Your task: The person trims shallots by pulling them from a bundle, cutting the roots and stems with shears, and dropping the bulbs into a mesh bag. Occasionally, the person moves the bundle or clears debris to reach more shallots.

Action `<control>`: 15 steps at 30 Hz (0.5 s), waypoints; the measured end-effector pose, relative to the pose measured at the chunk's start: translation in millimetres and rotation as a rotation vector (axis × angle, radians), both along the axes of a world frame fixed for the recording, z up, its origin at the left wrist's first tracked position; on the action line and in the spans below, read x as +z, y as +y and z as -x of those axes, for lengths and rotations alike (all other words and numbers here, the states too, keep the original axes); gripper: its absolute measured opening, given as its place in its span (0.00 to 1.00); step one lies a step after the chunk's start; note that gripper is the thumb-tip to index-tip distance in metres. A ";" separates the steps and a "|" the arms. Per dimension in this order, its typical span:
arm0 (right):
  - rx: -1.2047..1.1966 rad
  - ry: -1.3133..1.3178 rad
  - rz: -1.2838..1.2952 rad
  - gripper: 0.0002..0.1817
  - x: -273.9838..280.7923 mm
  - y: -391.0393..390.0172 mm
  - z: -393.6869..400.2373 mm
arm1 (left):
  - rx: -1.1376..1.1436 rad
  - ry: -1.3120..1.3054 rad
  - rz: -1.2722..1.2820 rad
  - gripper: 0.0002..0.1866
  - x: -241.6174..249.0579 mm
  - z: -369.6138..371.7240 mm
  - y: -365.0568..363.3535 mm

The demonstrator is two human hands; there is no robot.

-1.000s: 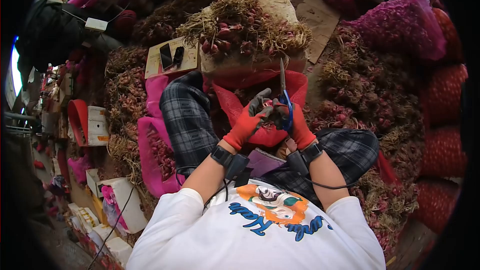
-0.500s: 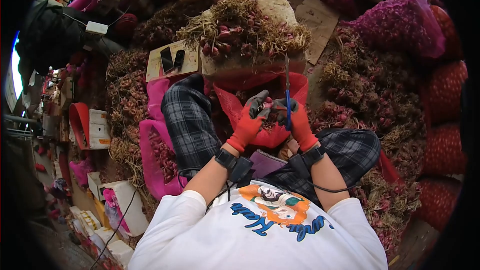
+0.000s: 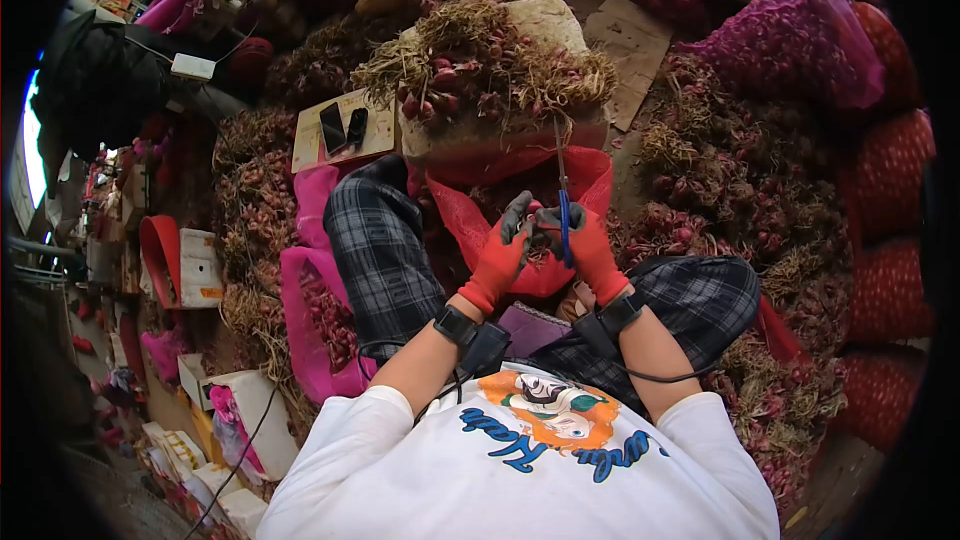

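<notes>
The left hand (image 3: 503,252), in a red and grey glove, pinches a small shallot (image 3: 534,208) between its fingertips; the right hand (image 3: 590,242), gloved alike, is closed round the blue handles of the scissors (image 3: 565,210), its fingertips close by the shallot. The blades point away from the person, towards the near edge of the pale block (image 3: 470,138). Both hands are over the near part of the open red mesh bag (image 3: 463,223). Bunches of shallots with dry stalks (image 3: 470,50) cover much of the block's top, leaving its far right corner bare. Beside the block's left side, a board (image 3: 311,154) bears a phone (image 3: 332,128), nearer its left edge, and a small black device (image 3: 357,126), nearer its right edge.
</notes>
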State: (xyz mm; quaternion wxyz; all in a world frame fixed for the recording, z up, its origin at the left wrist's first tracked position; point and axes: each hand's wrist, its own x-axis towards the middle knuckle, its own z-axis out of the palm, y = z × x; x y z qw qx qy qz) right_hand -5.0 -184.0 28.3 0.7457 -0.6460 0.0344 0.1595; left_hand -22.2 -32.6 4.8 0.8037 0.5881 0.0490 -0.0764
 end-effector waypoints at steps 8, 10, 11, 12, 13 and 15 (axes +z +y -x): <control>0.004 0.008 0.161 0.13 -29.5 -7.3 -3.9 | -0.052 0.122 -0.077 0.27 22.3 9.8 -11.2; 0.019 0.019 0.100 0.13 -28.5 -7.1 -4.0 | -0.004 -0.027 -0.038 0.28 2.8 7.3 -9.1; 0.031 0.009 0.074 0.13 -25.2 -7.2 -4.4 | -0.024 -0.066 -0.083 0.27 -4.2 7.0 -6.1; 0.043 -0.002 0.048 0.13 -22.0 -7.6 -4.4 | -0.044 -0.106 -0.127 0.27 -2.5 6.1 -4.2; 0.035 -0.070 0.116 0.13 -18.1 -6.4 -3.9 | -0.064 -0.145 -0.171 0.26 -0.6 5.3 -2.5; 0.011 -0.204 0.252 0.13 -12.2 -3.4 -2.6 | -0.156 0.072 -0.140 0.25 22.6 6.3 1.5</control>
